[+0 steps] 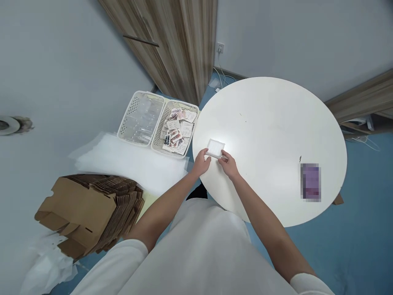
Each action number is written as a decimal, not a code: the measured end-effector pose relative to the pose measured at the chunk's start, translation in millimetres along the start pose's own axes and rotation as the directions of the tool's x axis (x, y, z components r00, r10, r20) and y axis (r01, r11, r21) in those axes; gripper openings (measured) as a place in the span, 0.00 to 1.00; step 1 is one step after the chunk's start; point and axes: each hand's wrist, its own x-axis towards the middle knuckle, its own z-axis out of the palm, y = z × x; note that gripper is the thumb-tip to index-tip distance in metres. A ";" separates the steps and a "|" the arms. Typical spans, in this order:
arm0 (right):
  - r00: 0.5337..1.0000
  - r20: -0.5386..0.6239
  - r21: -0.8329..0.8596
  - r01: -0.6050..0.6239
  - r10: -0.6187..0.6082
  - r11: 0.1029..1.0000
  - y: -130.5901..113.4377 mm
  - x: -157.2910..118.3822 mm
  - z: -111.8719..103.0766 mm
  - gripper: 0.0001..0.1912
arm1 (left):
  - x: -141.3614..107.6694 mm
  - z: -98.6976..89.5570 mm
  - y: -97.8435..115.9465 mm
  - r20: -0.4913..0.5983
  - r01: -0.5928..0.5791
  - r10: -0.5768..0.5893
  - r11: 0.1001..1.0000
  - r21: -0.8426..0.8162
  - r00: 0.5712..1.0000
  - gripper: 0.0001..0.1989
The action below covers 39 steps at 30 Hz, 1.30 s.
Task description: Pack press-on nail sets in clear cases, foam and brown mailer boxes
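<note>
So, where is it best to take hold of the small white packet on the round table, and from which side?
Probably by its near corners, from the person's side. The small white packet lies flat near the round table edge; the left hand and right hand already pinch that near edge.

Even, cool indoor light fills the room, with soft, faint shadows. The white worktop is bright, and a small white packet on it glares almost to blankness. Wide-angle distortion bends the wooden door and walls at the edges. A pixelated purple patch hides detail.
</note>
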 end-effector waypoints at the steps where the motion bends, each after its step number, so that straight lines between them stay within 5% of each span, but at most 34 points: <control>1: 1.000 0.002 0.000 0.002 -0.002 1.000 -4.5 7.6 5.8 0.30 | 6.5 -5.2 -2.6 -0.005 -0.008 0.008 1.000 0.004 1.000 0.23; 13: 1.000 -0.026 0.054 0.016 -0.015 0.998 -18.7 33.1 33.4 0.31 | 24.0 -32.7 2.2 0.045 -0.079 0.074 0.992 0.099 0.996 0.26; 26: 0.998 0.048 -0.071 -0.026 0.030 0.997 -28.9 10.6 25.5 0.43 | 17.1 -34.3 1.9 0.039 -0.075 0.071 0.991 0.106 0.997 0.31; 32: 0.987 0.100 -0.109 -0.113 0.124 0.988 -15.3 -23.7 2.8 0.44 | -4.3 -33.6 -3.0 0.010 -0.080 0.080 0.993 0.082 0.997 0.30; 39: 0.969 0.215 -0.170 -0.089 0.125 0.981 15.6 -68.1 -21.6 0.26 | -67.9 -39.6 0.6 0.010 0.010 -0.009 0.997 -0.082 1.000 0.21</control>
